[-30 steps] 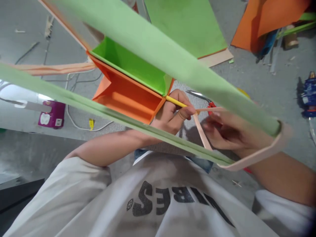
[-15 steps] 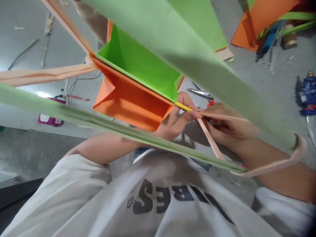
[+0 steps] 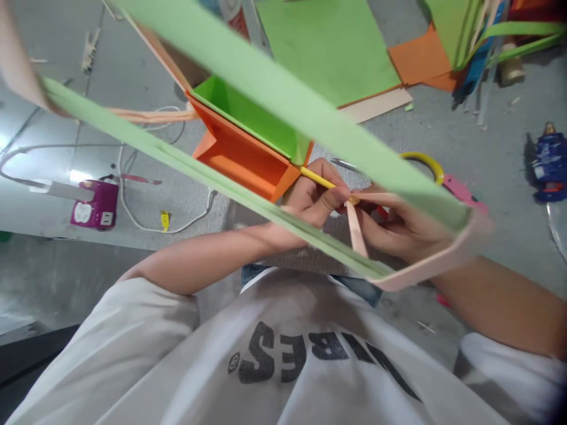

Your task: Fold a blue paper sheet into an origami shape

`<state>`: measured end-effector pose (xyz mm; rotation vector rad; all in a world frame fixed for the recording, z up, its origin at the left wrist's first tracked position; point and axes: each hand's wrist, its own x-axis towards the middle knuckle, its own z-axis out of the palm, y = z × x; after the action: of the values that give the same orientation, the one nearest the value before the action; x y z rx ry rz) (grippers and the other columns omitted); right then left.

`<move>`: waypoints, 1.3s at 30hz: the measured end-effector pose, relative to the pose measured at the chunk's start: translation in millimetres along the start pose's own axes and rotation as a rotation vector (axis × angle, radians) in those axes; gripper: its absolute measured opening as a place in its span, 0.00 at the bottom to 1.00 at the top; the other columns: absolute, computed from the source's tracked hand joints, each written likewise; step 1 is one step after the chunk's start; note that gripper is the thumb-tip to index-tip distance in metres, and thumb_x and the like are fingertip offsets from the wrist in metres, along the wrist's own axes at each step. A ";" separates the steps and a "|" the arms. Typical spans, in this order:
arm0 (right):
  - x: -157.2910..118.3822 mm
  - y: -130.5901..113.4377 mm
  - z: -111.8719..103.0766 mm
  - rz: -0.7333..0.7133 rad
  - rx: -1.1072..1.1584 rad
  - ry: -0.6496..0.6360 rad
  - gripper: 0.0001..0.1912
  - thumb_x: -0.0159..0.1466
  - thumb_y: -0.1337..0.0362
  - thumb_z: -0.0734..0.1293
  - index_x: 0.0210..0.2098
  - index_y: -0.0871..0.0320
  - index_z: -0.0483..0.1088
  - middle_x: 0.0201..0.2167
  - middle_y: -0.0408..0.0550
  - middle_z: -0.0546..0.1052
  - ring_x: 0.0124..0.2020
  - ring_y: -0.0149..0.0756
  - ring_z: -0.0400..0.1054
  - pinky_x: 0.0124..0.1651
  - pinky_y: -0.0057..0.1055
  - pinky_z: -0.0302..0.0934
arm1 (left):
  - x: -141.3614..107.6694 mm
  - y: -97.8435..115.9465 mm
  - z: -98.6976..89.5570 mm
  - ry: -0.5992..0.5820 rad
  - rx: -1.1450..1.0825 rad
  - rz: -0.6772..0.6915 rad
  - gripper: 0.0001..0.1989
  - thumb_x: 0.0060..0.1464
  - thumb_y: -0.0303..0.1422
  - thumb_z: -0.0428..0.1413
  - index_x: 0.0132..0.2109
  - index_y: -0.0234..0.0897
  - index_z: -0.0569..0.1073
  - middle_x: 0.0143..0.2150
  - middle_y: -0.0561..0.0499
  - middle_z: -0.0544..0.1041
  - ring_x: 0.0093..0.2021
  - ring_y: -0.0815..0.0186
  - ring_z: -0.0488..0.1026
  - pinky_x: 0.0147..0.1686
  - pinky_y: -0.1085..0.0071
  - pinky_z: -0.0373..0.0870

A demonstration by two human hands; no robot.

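My left hand (image 3: 308, 203) pinches a thin yellow stick (image 3: 319, 178) between thumb and fingers. The stick runs from a folded paper structure with an orange paper box (image 3: 248, 168) and a green paper box (image 3: 261, 118) side by side. At the stick's right end, peach paper strips (image 3: 355, 230) meet at a small joint. My right hand (image 3: 401, 230) closes its fingers at that joint, partly hidden behind a strip. Long pale green paper bands (image 3: 301, 82) cross in front of both hands, joined by peach strips at their ends.
A green sheet (image 3: 328, 53) and orange paper pieces (image 3: 420, 56) lie at the back. On the left is a purple power adapter (image 3: 95, 203) with a white cable (image 3: 146, 227). Scissor blades (image 3: 343, 164) show behind my hands. A blue object (image 3: 550, 162) lies far right.
The paper structure has turned and shifted, with its bands now farther left and the boxes looking smaller. Both hands have moved slightly left and keep their grip at the stick's end.
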<state>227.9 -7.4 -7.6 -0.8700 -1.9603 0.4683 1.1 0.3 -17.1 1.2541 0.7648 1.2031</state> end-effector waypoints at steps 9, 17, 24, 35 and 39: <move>18.6 -14.4 2.4 -0.108 0.111 0.039 0.14 0.85 0.43 0.77 0.53 0.43 0.91 0.34 0.44 0.89 0.29 0.41 0.82 0.35 0.41 0.78 | -7.0 8.8 -4.3 -0.068 -0.194 -0.145 0.37 0.66 0.71 0.76 0.42 0.45 0.74 0.36 0.53 0.81 0.32 0.63 0.81 0.34 0.60 0.81; 25.9 -15.2 3.3 0.019 0.258 -0.015 0.26 0.78 0.32 0.82 0.37 0.46 0.86 0.24 0.41 0.80 0.24 0.38 0.73 0.31 0.39 0.75 | -5.8 17.6 -2.4 -0.104 -0.110 -0.098 0.37 0.68 0.69 0.77 0.38 0.44 0.72 0.34 0.53 0.79 0.33 0.64 0.78 0.36 0.62 0.80; 19.6 -14.9 3.3 0.115 0.168 -0.051 0.31 0.79 0.25 0.76 0.38 0.44 0.86 0.26 0.44 0.80 0.28 0.42 0.75 0.43 0.48 0.83 | -5.7 24.8 0.2 -0.106 -0.105 -0.087 0.35 0.69 0.67 0.77 0.38 0.44 0.75 0.33 0.54 0.79 0.31 0.65 0.76 0.35 0.63 0.78; 21.7 -6.5 11.2 -0.037 0.262 0.080 0.23 0.79 0.34 0.82 0.41 0.44 0.87 0.28 0.41 0.85 0.25 0.38 0.77 0.30 0.40 0.71 | -7.8 11.4 -6.8 -0.064 -0.112 -0.195 0.41 0.55 0.73 0.82 0.40 0.44 0.74 0.34 0.55 0.81 0.32 0.66 0.77 0.36 0.64 0.78; 23.5 -10.6 13.1 -0.056 0.264 0.113 0.20 0.81 0.39 0.82 0.40 0.45 0.87 0.29 0.41 0.85 0.26 0.38 0.78 0.31 0.39 0.71 | -7.9 12.3 -6.4 -0.089 -0.150 -0.181 0.38 0.58 0.69 0.83 0.41 0.44 0.77 0.37 0.54 0.82 0.32 0.67 0.76 0.35 0.64 0.77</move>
<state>204.7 2.9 6.2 -0.6571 -1.7672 0.6159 -10.0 -6.7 -8.0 1.0844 0.6942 1.0317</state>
